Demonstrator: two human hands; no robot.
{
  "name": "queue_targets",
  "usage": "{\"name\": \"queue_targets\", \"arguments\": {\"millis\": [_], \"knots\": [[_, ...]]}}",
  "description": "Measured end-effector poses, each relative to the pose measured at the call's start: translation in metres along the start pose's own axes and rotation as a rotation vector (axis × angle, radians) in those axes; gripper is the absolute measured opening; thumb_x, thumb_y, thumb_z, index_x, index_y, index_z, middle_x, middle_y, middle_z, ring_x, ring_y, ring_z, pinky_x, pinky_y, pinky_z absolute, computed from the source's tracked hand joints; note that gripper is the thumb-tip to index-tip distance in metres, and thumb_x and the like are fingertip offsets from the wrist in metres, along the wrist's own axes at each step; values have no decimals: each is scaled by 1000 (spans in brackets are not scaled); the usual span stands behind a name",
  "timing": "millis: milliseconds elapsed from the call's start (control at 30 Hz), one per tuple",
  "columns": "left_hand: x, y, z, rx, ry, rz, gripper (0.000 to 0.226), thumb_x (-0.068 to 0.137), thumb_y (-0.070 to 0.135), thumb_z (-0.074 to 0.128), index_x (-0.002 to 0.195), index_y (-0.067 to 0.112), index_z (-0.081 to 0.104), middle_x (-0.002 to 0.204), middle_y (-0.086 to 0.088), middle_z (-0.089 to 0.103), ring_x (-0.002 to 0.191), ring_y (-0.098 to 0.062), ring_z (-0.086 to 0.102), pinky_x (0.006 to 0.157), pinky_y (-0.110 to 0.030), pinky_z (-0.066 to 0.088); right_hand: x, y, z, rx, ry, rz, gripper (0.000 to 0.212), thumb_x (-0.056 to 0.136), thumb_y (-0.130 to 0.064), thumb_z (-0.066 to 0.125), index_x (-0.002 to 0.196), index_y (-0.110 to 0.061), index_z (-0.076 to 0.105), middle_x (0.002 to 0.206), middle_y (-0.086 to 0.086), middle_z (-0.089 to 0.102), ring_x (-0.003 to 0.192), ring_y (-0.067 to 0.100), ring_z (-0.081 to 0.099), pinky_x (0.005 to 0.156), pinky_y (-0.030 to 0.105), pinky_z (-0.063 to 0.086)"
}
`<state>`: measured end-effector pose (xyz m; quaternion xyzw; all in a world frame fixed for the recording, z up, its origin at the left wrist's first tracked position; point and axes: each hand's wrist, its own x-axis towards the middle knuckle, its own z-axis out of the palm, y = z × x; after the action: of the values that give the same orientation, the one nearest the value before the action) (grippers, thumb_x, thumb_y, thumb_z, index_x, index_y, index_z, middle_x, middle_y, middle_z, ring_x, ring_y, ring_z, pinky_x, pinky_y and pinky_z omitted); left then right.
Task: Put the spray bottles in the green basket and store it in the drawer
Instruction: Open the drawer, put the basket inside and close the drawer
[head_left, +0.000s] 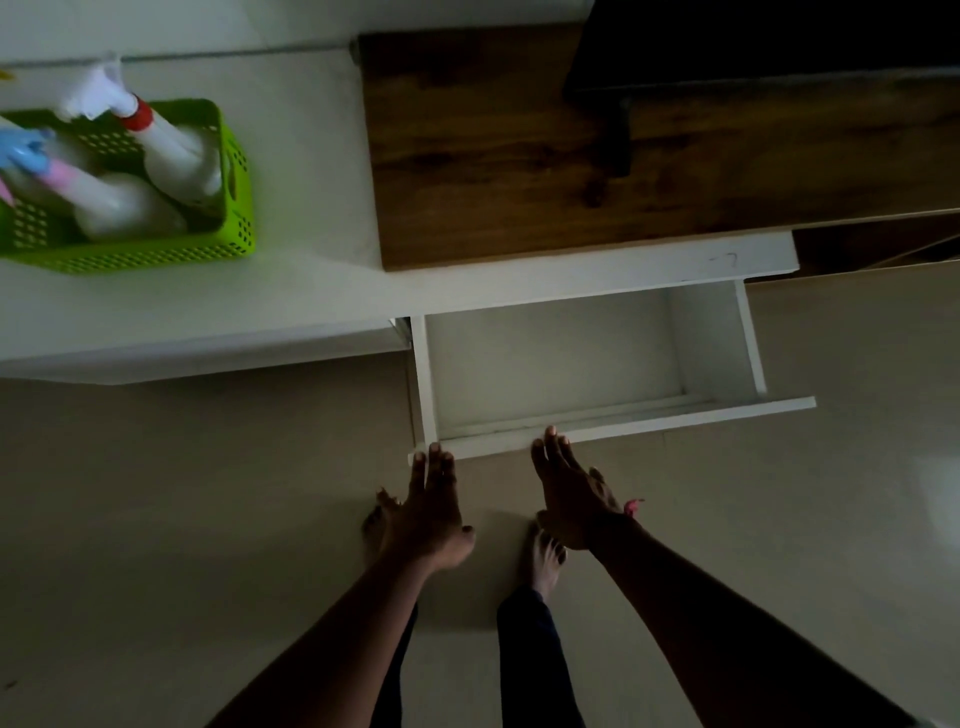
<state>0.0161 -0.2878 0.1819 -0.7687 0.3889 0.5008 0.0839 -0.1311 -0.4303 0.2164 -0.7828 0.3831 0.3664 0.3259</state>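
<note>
Both flat and holding nothing, my left hand (431, 501) and right hand (571, 493) touch the front of the open drawer (649, 422), likely readying room for the green basket (156, 257), which sits on the counter (311, 208), spray bottles (176, 156) inside.

The green basket (156, 257) looks like plastic, its walls full of small holes, with a light shine. The spray bottles (182, 161) are of smooth white plastic, a little glossy. The table (311, 182) has a white, smooth and matt top. Beside it lies a board (519, 156) of dark brown wood with a clear grain. The drawer (717, 332) is white, smooth and matt inside. The floor (208, 493) is beige and smooth. The pink thread (632, 506) on my wrist looks like cloth.
</note>
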Motion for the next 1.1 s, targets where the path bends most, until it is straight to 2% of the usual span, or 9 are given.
{"name": "queue_targets", "arguments": {"millis": [400, 567, 633, 700, 767, 833, 933, 1000, 1100], "knots": [[-7, 0, -7, 13, -65, -8, 105, 86, 44, 57, 148, 21, -24, 152, 3, -37, 145, -21, -26, 116, -65, 6, -6, -2, 3, 56, -26, 23, 96, 88, -4, 56, 151, -23, -14, 150, -5, -34, 146, 17, -21, 121, 49, 5], [-8, -2, -19, 24, -139, 15, 97, 90, 47, 51, 149, 22, -22, 150, 3, -39, 144, -20, -24, 119, -59, 8, -7, -4, -11, 8, -117, 23, 93, 91, -17, 58, 151, -21, -13, 156, -1, -29, 148, 19, -16, 121, 49, 18], [-8, -7, -26, -21, -165, 53, 93, 91, 45, 50, 151, 25, -18, 154, 3, -35, 146, -20, -24, 120, -56, 8, -5, -10, -16, -19, -151, 45, 91, 94, -23, 56, 152, -21, -14, 158, 0, -26, 149, 20, -16, 121, 50, 12], [-10, -15, -41, -102, -144, 71, 89, 92, 45, 50, 152, 31, -15, 161, 5, -23, 150, -19, -8, 119, -52, 13, -1, -24, -23, -52, -110, 71, 86, 96, -28, 51, 152, -19, -13, 161, 3, -21, 150, 21, -13, 121, 48, 7], [-13, -31, -65, -202, -69, 37, 87, 90, 46, 51, 152, 38, -9, 164, 1, 13, 144, -22, 31, 115, -47, 31, 7, -51, -36, -75, 5, 45, 79, 97, -31, 46, 153, -20, -9, 163, 4, -12, 151, 19, -5, 122, 39, 12], [-19, -52, -102, -295, 4, 12, 81, 90, 46, 52, 153, 37, 2, 144, -7, 53, 114, -23, 62, 97, -37, 50, 16, -89, -58, -28, 112, -49, 72, 98, -38, 43, 154, -24, -1, 164, 2, 0, 150, 17, 16, 119, 30, 22], [-30, -107, -167, -262, 297, -68, 58, 89, 45, 55, 143, 31, 40, 118, -7, 70, 100, -21, 68, 85, -30, 53, 40, -167, -104, 72, 249, -216, 64, 96, -42, 46, 152, -26, 21, 158, -3, 30, 132, 15, 48, 111, 26, 37], [-37, -152, -211, -355, 611, -183, 31, 87, 34, 62, 115, 21, 65, 106, -8, 74, 99, -27, 69, 83, -34, 53, 60, -220, -133, 203, 348, -288, 56, 94, -41, 52, 146, -26, 38, 145, -1, 52, 126, 15, 56, 105, 29, 45], [-37, -232, -275, -578, 875, -433, 21, 89, 26, 60, 93, 7, 71, 104, -18, 72, 97, -36, 66, 83, -39, 46, 92, -302, -171, 446, 424, -279, 53, 92, -45, 55, 139, -23, 47, 128, 6, 66, 117, 23, 63, 99, 35, 50]]}}
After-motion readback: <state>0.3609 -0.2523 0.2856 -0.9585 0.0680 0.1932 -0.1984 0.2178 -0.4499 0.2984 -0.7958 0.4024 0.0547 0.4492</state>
